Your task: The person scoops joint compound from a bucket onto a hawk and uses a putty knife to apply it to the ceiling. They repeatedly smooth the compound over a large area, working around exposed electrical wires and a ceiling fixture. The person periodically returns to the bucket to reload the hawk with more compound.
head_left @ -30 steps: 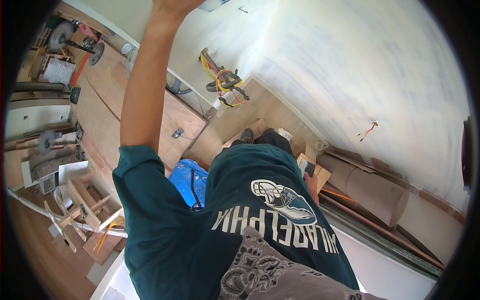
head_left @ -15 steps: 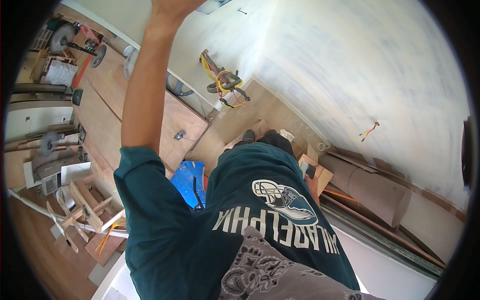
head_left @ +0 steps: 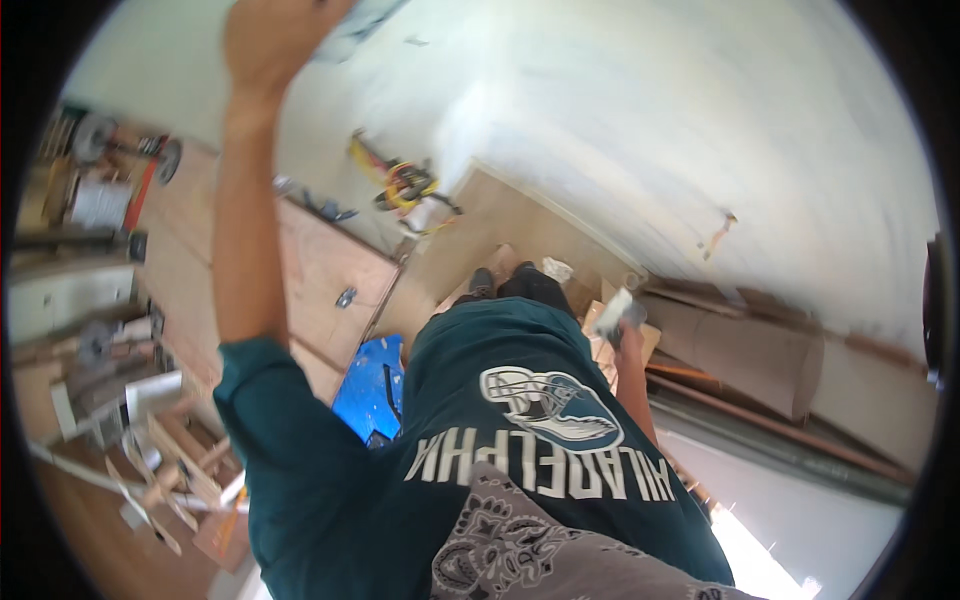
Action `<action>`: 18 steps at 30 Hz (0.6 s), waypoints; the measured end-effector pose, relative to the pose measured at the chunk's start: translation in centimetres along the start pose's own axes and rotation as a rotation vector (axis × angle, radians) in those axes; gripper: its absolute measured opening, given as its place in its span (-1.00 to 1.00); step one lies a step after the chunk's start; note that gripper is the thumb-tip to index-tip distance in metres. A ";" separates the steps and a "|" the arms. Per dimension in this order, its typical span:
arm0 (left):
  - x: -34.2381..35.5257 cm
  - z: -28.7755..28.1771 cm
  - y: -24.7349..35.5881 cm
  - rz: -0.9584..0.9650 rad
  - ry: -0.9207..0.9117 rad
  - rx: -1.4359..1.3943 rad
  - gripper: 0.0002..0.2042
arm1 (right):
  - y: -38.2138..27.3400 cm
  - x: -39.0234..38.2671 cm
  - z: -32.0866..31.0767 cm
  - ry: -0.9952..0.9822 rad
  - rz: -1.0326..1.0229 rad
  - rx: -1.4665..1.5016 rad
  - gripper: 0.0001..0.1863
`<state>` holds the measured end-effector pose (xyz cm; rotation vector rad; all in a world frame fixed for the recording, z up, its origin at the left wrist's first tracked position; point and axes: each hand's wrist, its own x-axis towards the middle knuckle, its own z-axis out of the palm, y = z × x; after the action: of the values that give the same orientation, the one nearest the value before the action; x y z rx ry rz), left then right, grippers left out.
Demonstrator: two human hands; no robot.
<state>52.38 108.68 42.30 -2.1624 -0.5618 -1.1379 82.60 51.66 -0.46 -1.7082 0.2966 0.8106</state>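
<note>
My left hand (head_left: 275, 45) is raised high at the upper left, close to the pale wall (head_left: 680, 110). The picture's top edge cuts off most of its fingers, so their grip does not show. Beside it appears a flat grey shape with dark edges (head_left: 362, 32); whether I hold it or it belongs to the wall, I cannot tell. Low by my right side, my right hand (head_left: 632, 340) is closed round a small grey tool with a white end (head_left: 614, 312), blurred, perhaps a putty knife. Light wooden pieces lie just below it.
Yellow and dark wires (head_left: 408, 185) stick out of the wall ahead; a smaller wire bunch (head_left: 718, 235) pokes out farther right. A wooden board (head_left: 340, 270) lies at left, near a blue item (head_left: 368, 390). Brown rolled sheeting (head_left: 740, 350) runs along the right, and timber scraps (head_left: 180, 440) clutter the lower left.
The view has shifted, and the wall wires now appear farther left. My raised left hand shows lower and farther left. My right hand has come forward from beside my shirt, showing the tool.
</note>
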 end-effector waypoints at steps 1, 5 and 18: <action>-0.2 0.8 -0.2 0.002 0.018 -0.005 -0.73 | -1.2 0.9 0.4 0.003 0.069 0.209 -0.55; -0.6 -0.3 -0.4 -0.080 -0.017 -0.083 -0.81 | -11.7 -2.6 7.7 -0.290 -0.088 0.557 -0.53; -12.3 1.1 12.0 -0.932 -0.376 -0.459 -0.67 | -18.5 -6.1 13.7 -0.583 -0.158 0.357 -0.57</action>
<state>53.88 99.89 27.56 -2.5897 -1.7509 -1.4033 84.04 68.68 16.16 -1.0905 -0.0909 1.0269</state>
